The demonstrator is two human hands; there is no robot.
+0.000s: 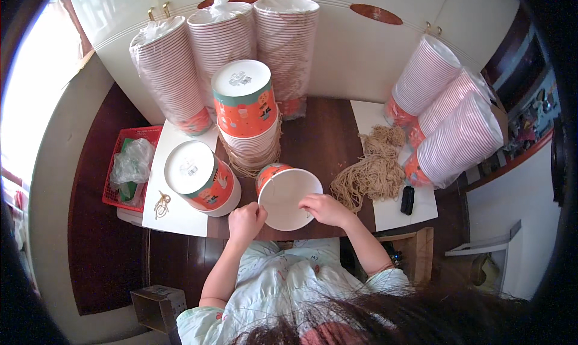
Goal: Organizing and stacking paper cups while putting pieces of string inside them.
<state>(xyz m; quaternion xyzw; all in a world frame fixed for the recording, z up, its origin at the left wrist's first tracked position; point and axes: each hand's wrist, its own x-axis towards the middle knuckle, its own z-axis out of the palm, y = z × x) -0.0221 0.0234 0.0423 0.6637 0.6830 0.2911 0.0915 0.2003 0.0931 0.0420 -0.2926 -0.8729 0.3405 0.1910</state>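
Note:
A paper bucket (288,195) with a white inside and an orange printed outside lies tilted at the table's near edge, its mouth toward me. My left hand (246,221) is closed at the left of its rim, thumb and forefinger pinched; what they hold is too small to make out. My right hand (325,210) reaches over the right of the rim, its fingertips pinched together inside the mouth on something I cannot make out. Left of it stands an upturned paper bucket (217,191). Behind is an upturned bucket stack (247,113) with cords hanging around it.
Wrapped bucket stacks (283,50) stand at the back left, others (460,137) lean at the right. A heap of tan cords (376,170) lies right of my hands, beside a small black object (407,200). Loose cord (161,205) and a red basket (110,185) are at left.

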